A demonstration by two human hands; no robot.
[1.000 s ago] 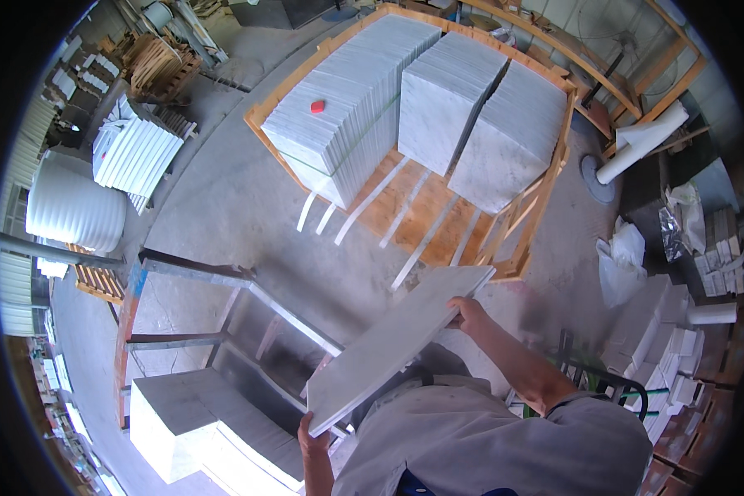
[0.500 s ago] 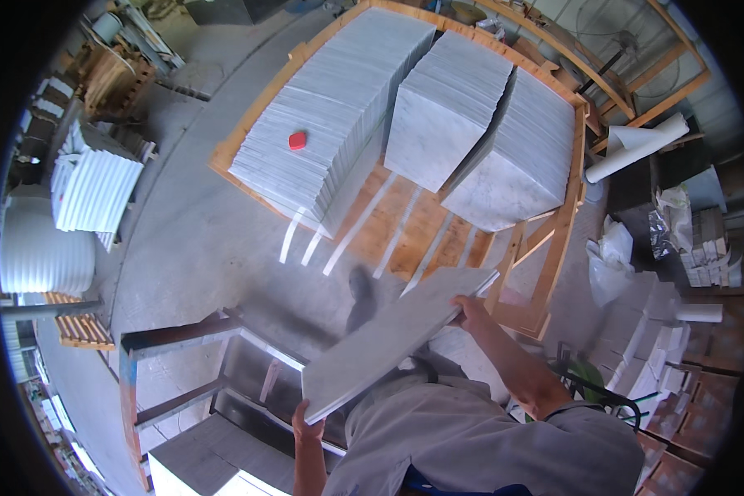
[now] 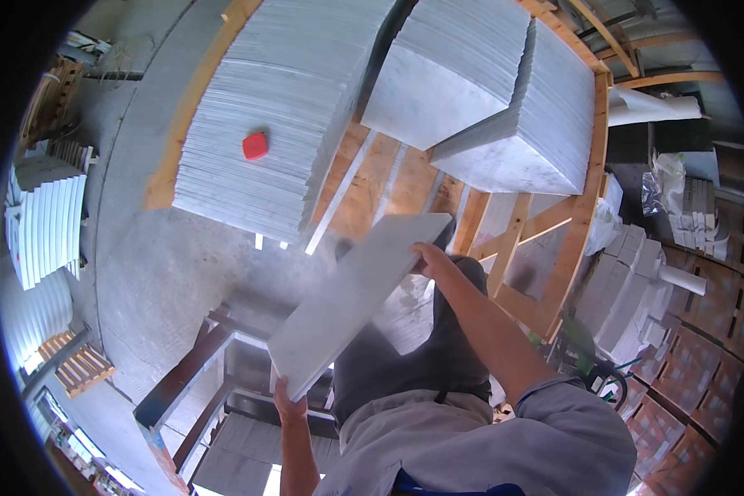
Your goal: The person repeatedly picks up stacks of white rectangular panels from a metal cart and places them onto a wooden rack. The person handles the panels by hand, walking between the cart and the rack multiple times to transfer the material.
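A long, pale grey marble slab (image 3: 360, 293) is held in front of my body, tilted so that its right end lies farther away. My left hand (image 3: 289, 403) grips the near left corner, fingers closed on the edge. At the far right end, my right hand (image 3: 428, 259) clasps the other edge, its thumb over the top face. Beyond the slab, rows of similar marble slabs (image 3: 273, 91) stand on edge in an open wooden crate (image 3: 583, 240). A small red object (image 3: 255, 145), perhaps a tape measure, sits on the left row.
A metal frame (image 3: 186, 372) stands at the near left, with grey slabs (image 3: 244, 450) stacked inside it. White slabs (image 3: 50, 219) lean on a pallet at the far left. White boxes (image 3: 620, 281) and brown cartons (image 3: 686, 380) are piled on the right.
My view has come closer to the crate, and its rows look larger. The slab has shifted away from my body, showing more of my legs. Both hands keep their hold.
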